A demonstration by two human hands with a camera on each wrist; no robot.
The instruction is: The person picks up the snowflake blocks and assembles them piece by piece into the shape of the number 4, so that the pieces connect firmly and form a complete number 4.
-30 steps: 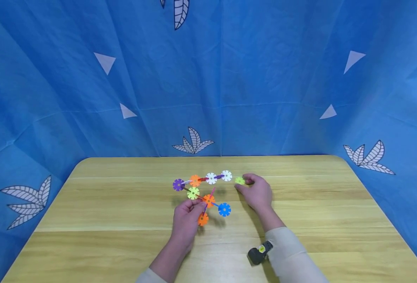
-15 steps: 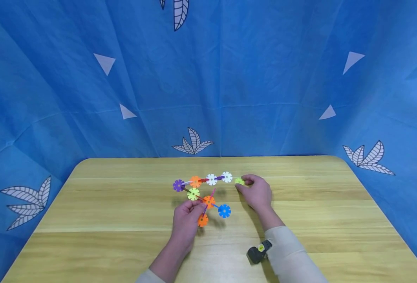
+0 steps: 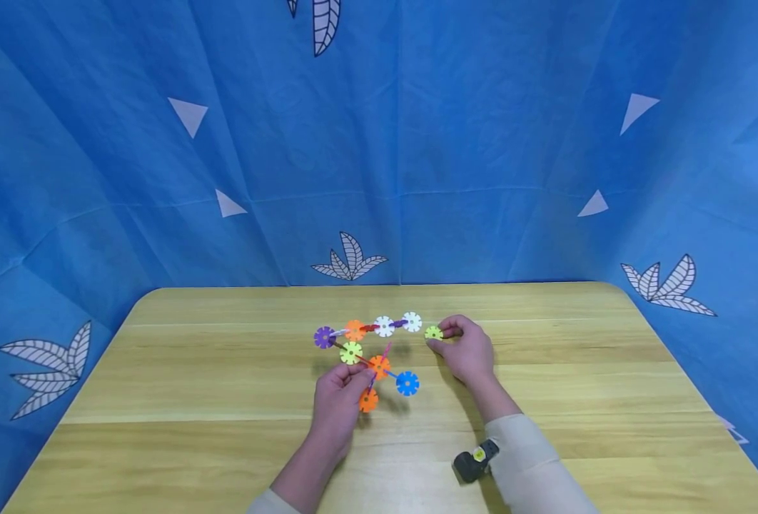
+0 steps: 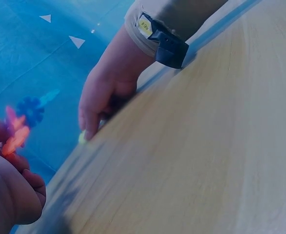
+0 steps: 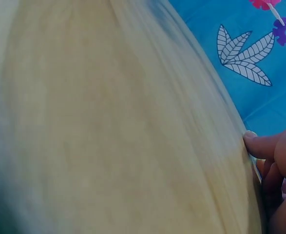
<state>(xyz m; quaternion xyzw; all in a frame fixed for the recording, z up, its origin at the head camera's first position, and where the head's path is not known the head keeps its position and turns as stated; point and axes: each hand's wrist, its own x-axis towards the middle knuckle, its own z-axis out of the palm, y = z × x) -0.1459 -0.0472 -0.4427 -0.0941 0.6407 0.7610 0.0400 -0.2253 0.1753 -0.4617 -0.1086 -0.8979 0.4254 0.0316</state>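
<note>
In the head view, my left hand (image 3: 339, 403) pinches a built chain of slotted snowflake discs near its middle orange disc (image 3: 379, 367). The chain runs through a yellow-green disc (image 3: 351, 353) to a purple disc (image 3: 325, 338), then right to a white disc (image 3: 412, 322) at its end. A blue disc (image 3: 407, 383) and a lower orange disc (image 3: 368, 400) branch off. My right hand (image 3: 470, 350) pinches a single yellow-green disc (image 3: 433, 333), apart from the white end disc. The left wrist view shows my right hand's fingertips low by the tabletop; the right wrist view hides that disc.
The wooden table (image 3: 193, 457) reaches back to a blue cloth (image 3: 482, 143) printed with leaves and triangles. A small black camera (image 3: 475, 460) is strapped at my right sleeve. Shadows under the chain suggest it is held above the wood.
The single yellow-green disc in my right hand has turned and shows more of its face, shifting slightly left and down. My left hand and the chain stay nearly still.
</note>
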